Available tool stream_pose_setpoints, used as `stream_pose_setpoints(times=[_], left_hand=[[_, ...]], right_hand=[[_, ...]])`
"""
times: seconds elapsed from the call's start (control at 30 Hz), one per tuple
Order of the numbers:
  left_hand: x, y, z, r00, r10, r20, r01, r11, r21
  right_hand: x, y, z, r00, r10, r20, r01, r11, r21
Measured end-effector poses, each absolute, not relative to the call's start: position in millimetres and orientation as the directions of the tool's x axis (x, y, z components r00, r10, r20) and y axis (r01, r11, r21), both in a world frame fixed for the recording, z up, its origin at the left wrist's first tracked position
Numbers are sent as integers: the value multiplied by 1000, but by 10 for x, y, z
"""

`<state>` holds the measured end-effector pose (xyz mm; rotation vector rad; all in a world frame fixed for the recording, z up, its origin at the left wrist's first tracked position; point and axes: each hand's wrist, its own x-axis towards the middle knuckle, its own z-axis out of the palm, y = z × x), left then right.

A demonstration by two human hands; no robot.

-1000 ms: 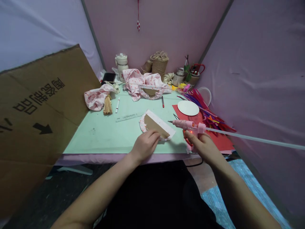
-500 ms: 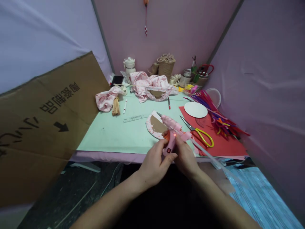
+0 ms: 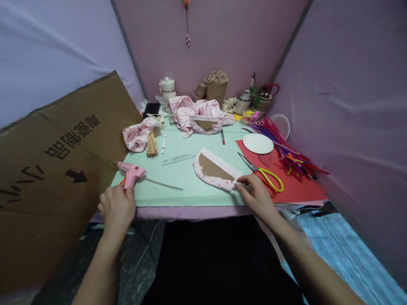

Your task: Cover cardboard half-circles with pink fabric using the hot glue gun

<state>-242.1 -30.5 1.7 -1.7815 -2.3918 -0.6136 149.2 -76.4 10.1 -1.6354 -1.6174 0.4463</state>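
At the table's left front, my left hand [image 3: 118,207] is closed round the handle of a pink glue gun [image 3: 131,173], whose nozzle points left and whose glue stick trails to the right. My right hand [image 3: 256,195] pinches the right corner of a half-round cardboard piece [image 3: 215,167] edged with pink patterned fabric, which lies on the pale green table top [image 3: 165,186]. Just right of that hand are scissors with yellow handles [image 3: 270,178], on red paper [image 3: 299,190].
A large cardboard sheet [image 3: 63,169] leans at the left. Behind are patterned fabric [image 3: 184,114], a white bottle [image 3: 167,91], twine [image 3: 216,87] and jars. A ruler [image 3: 179,159], sticks [image 3: 151,144], a white oval [image 3: 257,143] and pipe cleaners [image 3: 280,140] lie on the table.
My hands, together at the glue gun before, are now apart. The glue gun has moved left in my left hand, and my right hand has let go of it and taken the cardboard piece's corner.
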Motion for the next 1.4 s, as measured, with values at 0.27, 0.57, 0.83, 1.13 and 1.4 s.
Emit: stream_pose_setpoints(times=[0.27,0.57,0.83,1.13,1.4], left_hand=[[-1994,-489,188,-240,782,575,944,48,327],[-514,-442,-78,480,705,522,671,-678,299],[-510,-385,-168,477,721,502,688,-662,298],[-539,-374,-166,506,717,479,684,-672,284],[-545,-392,-188,567,700,435,685,-693,223]], right_hand=[[1302,-753,-27,253,954,159,801,-114,-588],[1218,-583,-24,292,924,246,771,-75,-632],[1248,-298,46,53,938,342,838,145,-526],[1198,120,123,-259,936,236,864,334,-376],[1185,194,93,-309,940,145,863,341,-371]])
